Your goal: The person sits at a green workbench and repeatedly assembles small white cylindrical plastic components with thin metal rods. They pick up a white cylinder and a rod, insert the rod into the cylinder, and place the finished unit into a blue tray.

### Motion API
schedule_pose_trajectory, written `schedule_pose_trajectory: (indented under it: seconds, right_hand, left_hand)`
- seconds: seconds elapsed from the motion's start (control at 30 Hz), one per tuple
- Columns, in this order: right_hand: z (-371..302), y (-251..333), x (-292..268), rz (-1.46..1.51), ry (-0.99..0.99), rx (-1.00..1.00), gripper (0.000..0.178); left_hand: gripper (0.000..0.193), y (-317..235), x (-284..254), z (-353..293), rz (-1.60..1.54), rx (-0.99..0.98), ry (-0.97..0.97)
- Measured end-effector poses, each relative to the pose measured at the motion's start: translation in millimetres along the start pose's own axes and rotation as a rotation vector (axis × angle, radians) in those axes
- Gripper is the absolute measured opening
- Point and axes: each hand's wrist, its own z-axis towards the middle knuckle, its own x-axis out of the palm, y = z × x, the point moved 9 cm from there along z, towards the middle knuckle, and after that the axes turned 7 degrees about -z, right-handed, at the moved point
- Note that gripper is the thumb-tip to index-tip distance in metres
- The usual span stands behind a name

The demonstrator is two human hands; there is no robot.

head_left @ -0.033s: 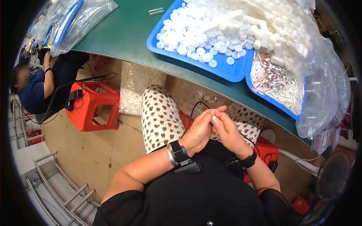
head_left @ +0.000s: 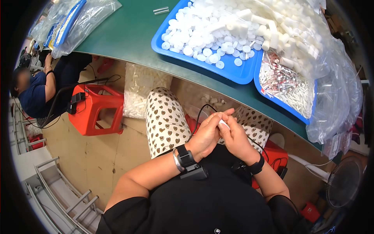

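Above my lap my left hand (head_left: 205, 137) and my right hand (head_left: 236, 139) are pressed together, fingers closed and thumbs side by side. Between the thumbs and fingertips shows a small white piece (head_left: 223, 123). Most of it is covered by my fingers, so its exact kind cannot be made out. Beyond my hands, on the green table (head_left: 120, 29), stands a blue tray (head_left: 237, 76) heaped with round white discs (head_left: 206, 52). Beside it a second blue tray (head_left: 287, 110) holds many thin white and reddish parts (head_left: 286, 84).
Clear plastic bags of white foam-like cylinders (head_left: 286, 37) lie over the trays. Two clear tubes (head_left: 161, 11) lie on the table. A red stool (head_left: 97, 111) and a seated co-worker (head_left: 35, 91) are at left, a fan (head_left: 343, 182) at right. A filled bag (head_left: 136, 101) stands under the table.
Slightly more of the white piece shows between my thumbs. Both hands stay in almost the same place.
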Motion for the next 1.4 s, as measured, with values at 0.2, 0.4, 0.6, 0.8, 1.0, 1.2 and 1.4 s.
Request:
schedule_pose_trajectory:
  seconds: [0.2,0.4,0.6,0.8,1.0,1.2,1.4]
  right_hand:
    - [1,19,-4,-0.506,0.002,-0.043,0.023]
    - [0,20,-3,-0.360,0.000,-0.074,0.021]
    - [-2,3,6,-0.236,0.028,-0.030,0.022]
    - [-4,-30,14,0.555,0.285,0.505,0.027]
    - [4,-28,1,0.615,0.270,0.497,0.031]
    - [30,-56,-65,-0.720,-0.142,0.064,0.051]
    - [7,65,-55,-0.674,-0.034,-0.195,0.018]
  left_hand:
    - [0.045,3,-2,0,-0.153,-0.078,-0.014]
    - [0.048,1,-3,-1,-0.096,-0.095,-0.023]
    - [0.054,13,-13,-7,0.037,-0.082,-0.060]
    - [0.060,16,-11,-6,0.062,-0.036,-0.045]
    - [0.061,8,-16,-4,0.067,-0.063,-0.035]
    - [0.043,-23,-30,-14,0.173,-0.038,-0.253]
    - [0.026,-92,33,-14,0.621,0.304,-0.035]
